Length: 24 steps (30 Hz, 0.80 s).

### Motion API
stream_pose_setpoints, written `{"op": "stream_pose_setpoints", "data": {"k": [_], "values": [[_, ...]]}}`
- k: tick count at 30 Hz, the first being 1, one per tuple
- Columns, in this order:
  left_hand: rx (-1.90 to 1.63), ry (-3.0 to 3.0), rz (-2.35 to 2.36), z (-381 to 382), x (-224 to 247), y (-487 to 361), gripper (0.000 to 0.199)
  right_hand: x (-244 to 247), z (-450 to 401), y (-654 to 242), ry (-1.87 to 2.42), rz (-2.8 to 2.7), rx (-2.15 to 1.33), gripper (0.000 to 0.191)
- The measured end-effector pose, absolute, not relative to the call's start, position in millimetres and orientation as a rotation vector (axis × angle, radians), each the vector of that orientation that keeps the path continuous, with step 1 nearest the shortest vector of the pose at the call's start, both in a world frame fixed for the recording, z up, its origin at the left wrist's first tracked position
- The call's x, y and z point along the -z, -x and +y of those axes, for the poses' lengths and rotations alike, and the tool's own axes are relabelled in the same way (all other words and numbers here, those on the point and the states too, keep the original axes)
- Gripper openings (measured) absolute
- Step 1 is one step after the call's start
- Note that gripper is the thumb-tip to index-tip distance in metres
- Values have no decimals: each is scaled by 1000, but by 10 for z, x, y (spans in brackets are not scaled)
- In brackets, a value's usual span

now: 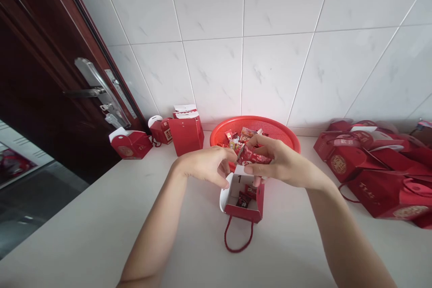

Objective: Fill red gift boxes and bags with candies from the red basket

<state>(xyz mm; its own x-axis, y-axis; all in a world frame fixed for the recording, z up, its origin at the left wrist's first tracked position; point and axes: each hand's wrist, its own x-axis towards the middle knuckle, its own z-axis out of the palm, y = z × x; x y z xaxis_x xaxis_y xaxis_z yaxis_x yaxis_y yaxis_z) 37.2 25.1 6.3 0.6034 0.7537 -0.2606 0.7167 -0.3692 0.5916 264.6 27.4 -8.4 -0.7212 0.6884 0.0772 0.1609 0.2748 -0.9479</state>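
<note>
An open red gift box (245,212) with a white inside stands on the white table, its red cord handle (238,250) lying toward the near edge. Small red wrapped candies (243,200) lie in it. My right hand (280,162) holds red candy packets (255,158) above the box's far side. At the box's left flap, my left hand (209,164) has its fingers curled beside the packets; whether it grips anything is hidden. Behind both hands is a red plastic basket (286,132) with assorted wrapped candies (232,139).
Several closed red boxes (374,189) are piled at the right of the table (135,216). At the back left stand a tall red box (186,135) and two smaller ones (131,145) (161,130). A tiled wall (216,76) rises behind; a dark door (43,54) is left.
</note>
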Motion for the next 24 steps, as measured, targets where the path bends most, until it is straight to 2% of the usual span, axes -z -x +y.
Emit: {"op": "stream_pose_setpoints", "data": {"k": [6,9,12,15,19,21,24], "values": [[-81,-2208,1138,274,-45,-344,39,101,317,-2601,678,-2339,-1307,19],[-78,-2241,1131,256,-62,-350,37,112,302,-2633,831,-2410,-1423,27],[-80,-2269,1137,213,-88,-375,49,103,259,-2675,1069,-2480,-1483,39],[-63,-2316,1112,163,-113,-401,58,77,209,-2687,1197,-2613,-1334,29],[-71,-2342,1084,117,-122,-409,58,82,187,-2643,1163,-2711,-1133,13],[-78,-2360,1073,111,-116,-404,57,104,196,-2603,1115,-2772,-1082,16],[-72,-2352,1081,118,-107,-401,53,137,208,-2543,1121,-2817,-943,31]]}}
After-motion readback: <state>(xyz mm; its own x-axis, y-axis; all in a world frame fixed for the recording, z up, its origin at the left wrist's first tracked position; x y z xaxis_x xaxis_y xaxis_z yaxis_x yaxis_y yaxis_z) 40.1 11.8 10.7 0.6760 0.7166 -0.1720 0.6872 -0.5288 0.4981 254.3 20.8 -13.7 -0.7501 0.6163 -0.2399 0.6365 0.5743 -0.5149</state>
